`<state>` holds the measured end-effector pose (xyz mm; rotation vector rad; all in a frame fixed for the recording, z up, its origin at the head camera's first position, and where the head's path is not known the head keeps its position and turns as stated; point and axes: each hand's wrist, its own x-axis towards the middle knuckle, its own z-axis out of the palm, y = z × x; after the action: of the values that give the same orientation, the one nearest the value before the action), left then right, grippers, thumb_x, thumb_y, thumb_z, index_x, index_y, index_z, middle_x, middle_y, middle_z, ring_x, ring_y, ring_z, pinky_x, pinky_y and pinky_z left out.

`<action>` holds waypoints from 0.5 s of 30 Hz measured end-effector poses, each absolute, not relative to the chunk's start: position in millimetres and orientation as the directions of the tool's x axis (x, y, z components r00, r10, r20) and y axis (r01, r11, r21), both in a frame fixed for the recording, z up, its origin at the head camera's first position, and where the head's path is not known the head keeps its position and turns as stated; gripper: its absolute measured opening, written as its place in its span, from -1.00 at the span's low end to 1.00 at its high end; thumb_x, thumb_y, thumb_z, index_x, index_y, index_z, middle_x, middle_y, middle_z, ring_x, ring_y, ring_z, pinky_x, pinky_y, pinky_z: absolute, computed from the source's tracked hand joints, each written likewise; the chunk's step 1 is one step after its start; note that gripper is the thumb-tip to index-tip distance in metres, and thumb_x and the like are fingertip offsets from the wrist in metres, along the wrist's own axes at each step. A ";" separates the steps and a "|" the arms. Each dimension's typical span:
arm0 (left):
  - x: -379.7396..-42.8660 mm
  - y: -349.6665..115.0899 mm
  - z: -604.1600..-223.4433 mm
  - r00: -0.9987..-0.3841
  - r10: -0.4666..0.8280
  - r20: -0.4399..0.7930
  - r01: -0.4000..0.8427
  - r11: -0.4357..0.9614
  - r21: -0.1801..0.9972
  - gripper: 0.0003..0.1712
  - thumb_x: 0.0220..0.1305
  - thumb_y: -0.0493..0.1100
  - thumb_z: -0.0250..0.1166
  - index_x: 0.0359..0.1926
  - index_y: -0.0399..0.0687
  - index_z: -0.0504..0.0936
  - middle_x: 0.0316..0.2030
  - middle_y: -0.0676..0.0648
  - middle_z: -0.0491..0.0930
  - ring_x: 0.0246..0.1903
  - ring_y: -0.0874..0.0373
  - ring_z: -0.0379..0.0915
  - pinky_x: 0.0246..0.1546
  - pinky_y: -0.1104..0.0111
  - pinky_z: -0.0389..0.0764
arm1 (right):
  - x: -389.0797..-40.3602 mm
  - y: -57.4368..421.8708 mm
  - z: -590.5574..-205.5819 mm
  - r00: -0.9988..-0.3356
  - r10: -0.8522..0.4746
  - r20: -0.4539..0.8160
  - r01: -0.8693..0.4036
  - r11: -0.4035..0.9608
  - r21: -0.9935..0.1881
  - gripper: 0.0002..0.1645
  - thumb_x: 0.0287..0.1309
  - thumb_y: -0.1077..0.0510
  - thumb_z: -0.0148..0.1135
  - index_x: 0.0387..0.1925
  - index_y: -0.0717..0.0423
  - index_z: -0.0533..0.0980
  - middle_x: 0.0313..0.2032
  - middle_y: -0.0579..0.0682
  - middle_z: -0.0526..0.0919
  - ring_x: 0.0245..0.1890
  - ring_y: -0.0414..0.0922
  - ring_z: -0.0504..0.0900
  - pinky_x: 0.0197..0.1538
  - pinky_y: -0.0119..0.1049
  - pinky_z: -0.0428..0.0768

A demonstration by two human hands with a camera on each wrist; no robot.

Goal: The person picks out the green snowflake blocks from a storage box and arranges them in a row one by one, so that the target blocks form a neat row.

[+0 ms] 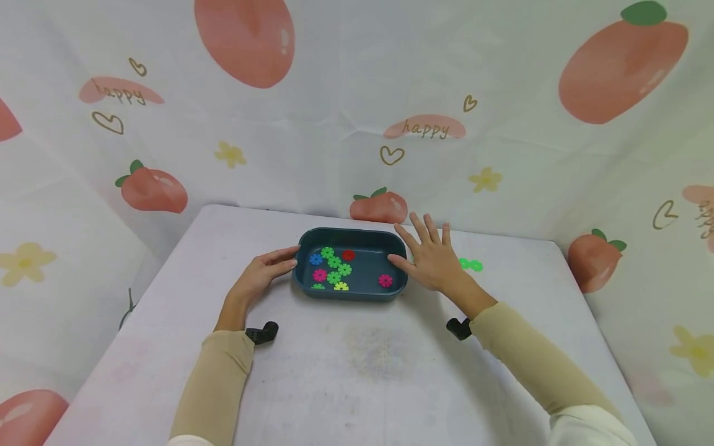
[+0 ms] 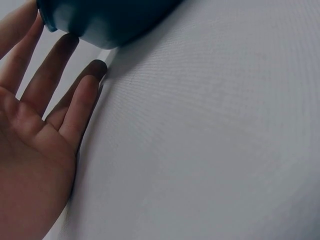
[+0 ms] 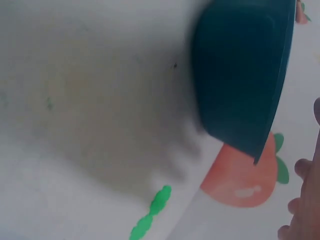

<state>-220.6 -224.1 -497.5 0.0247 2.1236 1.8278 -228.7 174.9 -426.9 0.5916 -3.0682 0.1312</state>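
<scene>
A dark teal plastic tub (image 1: 357,296) stands on the table with several notched, flower-shaped plastic discs inside. Green discs (image 1: 334,262) cluster left of its middle, among blue (image 1: 315,259), red (image 1: 348,254), yellow (image 1: 341,287) and pink ones; one pink disc (image 1: 385,281) lies at the right end. My left hand (image 1: 251,285) has its extended fingers at the tub's left end, fingertips against the wall (image 2: 115,22) in the left wrist view. Spread wide, my right hand (image 1: 435,263) is at the right end, thumb over the rim, holding nothing.
Two linked green discs (image 1: 470,265) lie on the white table (image 1: 346,384) to the right, partly behind my right hand. Black wrist-worn pieces (image 1: 263,333) show at both cuffs. A fruit-printed cloth (image 1: 334,124) hangs behind the table's back edge.
</scene>
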 end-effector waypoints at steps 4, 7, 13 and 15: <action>-221.6 -223.5 -497.7 -0.940 0.233 -0.249 -0.208 0.187 0.960 -0.25 0.30 0.18 0.40 0.45 0.13 0.45 0.51 -0.03 0.32 0.54 -0.01 0.14 0.60 -0.01 0.12 | -226.2 165.2 -428.2 -0.921 -0.388 0.022 -0.388 0.917 -0.091 -0.05 0.40 -0.49 -0.13 0.63 -0.23 -0.03 0.65 0.10 -0.17 0.65 0.22 -0.25 0.56 0.44 -0.31; -222.4 -223.7 -496.7 -0.940 0.230 -0.251 -0.208 0.196 0.958 -0.26 0.30 0.18 0.39 0.44 0.15 0.45 0.52 -0.02 0.32 0.55 0.00 0.14 0.60 -0.01 0.12 | -225.0 155.6 -428.6 -0.913 -0.408 0.017 -0.408 0.908 -0.094 -0.07 0.41 -0.49 -0.15 0.63 -0.26 -0.04 0.65 0.11 -0.12 0.66 0.19 -0.25 0.57 0.42 -0.28; -221.8 -224.3 -495.5 -0.944 0.220 -0.244 -0.204 0.193 0.960 -0.28 0.33 0.15 0.38 0.45 0.14 0.44 0.51 -0.02 0.32 0.55 0.01 0.13 0.61 -0.02 0.07 | -227.8 136.4 -430.5 -0.887 -0.460 0.036 -0.461 0.884 -0.082 -0.10 0.43 -0.47 -0.13 0.63 -0.29 -0.03 0.66 0.02 -0.18 0.66 0.15 -0.18 0.58 0.40 -0.21; -221.0 -223.8 -496.2 -0.943 0.220 -0.248 -0.208 0.189 0.960 -0.29 0.34 0.14 0.37 0.45 0.15 0.44 0.52 -0.02 0.32 0.55 0.01 0.13 0.61 -0.03 0.07 | -228.7 131.6 -432.7 -0.879 -0.476 0.036 -0.478 0.876 -0.066 -0.11 0.43 -0.47 -0.15 0.63 -0.29 -0.02 0.66 0.01 -0.19 0.66 0.13 -0.17 0.59 0.39 -0.18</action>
<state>-221.0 -223.8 -496.2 0.0117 2.1401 1.8114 -228.7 131.6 -432.7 0.7688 -3.0246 0.1139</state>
